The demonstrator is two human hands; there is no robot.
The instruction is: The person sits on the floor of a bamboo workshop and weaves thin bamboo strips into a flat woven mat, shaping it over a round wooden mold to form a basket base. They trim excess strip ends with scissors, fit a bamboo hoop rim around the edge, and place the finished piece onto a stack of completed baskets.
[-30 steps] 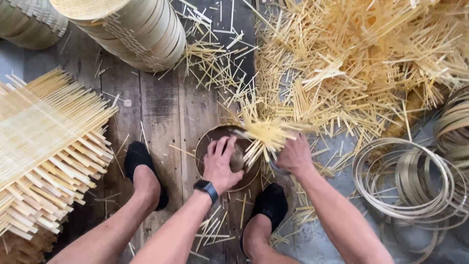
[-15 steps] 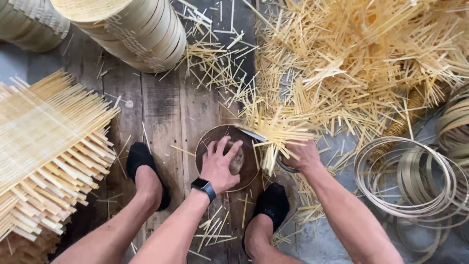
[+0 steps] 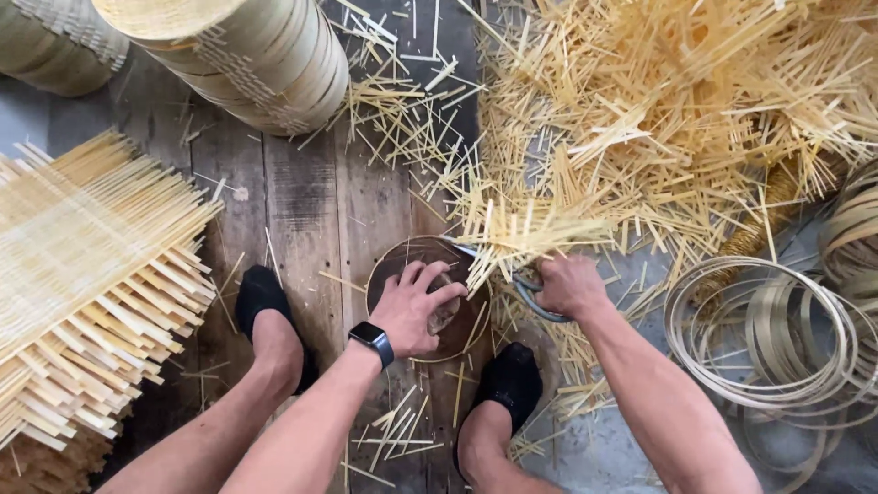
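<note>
L hand point(image 3: 416, 306) flat on round block point(image 3: 395, 261) – R hand point(image 3: 569, 284) grips shears point(image 3: 529, 302)

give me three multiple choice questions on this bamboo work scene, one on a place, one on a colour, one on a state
1. Where do the coiled bamboo hoops lie?
A. at the person's right
B. at the person's left
C. on the round stack

2. What colour are the socks?
A. white
B. black
C. red

3. How is the left hand placed?
A. lifted in the air
B. closed in a fist
C. spread flat on the round disc

Answers: 1 A, the hoops lie beyond the right hand, which grips metal shears. 2 B, both feet wear black. 3 C, the fingers are splayed on the disc.
</note>
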